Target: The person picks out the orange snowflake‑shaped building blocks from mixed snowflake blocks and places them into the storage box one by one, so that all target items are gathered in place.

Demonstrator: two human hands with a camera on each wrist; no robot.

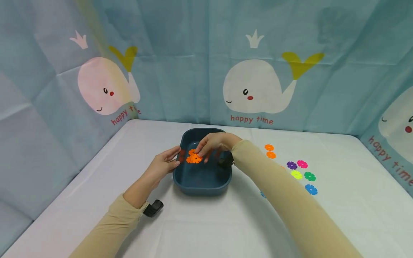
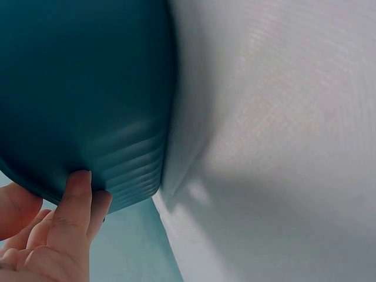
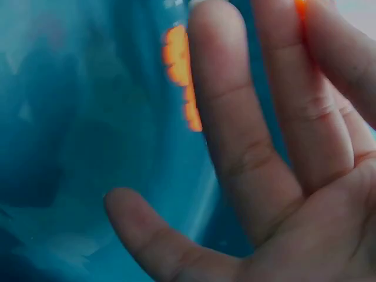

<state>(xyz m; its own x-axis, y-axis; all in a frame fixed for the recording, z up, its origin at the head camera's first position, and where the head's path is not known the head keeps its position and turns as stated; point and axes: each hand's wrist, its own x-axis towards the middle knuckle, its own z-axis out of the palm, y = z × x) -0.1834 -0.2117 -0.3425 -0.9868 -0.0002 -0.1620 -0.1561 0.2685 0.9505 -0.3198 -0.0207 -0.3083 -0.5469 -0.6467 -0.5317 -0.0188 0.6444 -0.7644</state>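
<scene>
A dark blue plastic basin (image 1: 202,189) stands on the table. My left hand (image 1: 162,165) holds its left rim, the thumb at the edge and the fingers against the ribbed outer wall (image 2: 126,158). Over the basin, my right hand (image 1: 214,143) pinches an orange snowflake disc (image 1: 196,158) between thumb and forefinger; a sliver of orange (image 3: 301,8) shows between those fingertips in the right wrist view. Its other fingers are spread. More orange discs (image 3: 177,56) lie inside the basin, partly hidden behind a finger.
Right of the basin lie two orange discs (image 1: 270,154), with purple (image 1: 292,165), pink (image 1: 302,164), yellow (image 1: 296,175), green (image 1: 310,176) and blue (image 1: 311,189) ones nearby. The right sleeve (image 1: 287,193) partly covers another blue disc (image 1: 263,194). A whale-print curtain (image 1: 180,71) hangs behind the table.
</scene>
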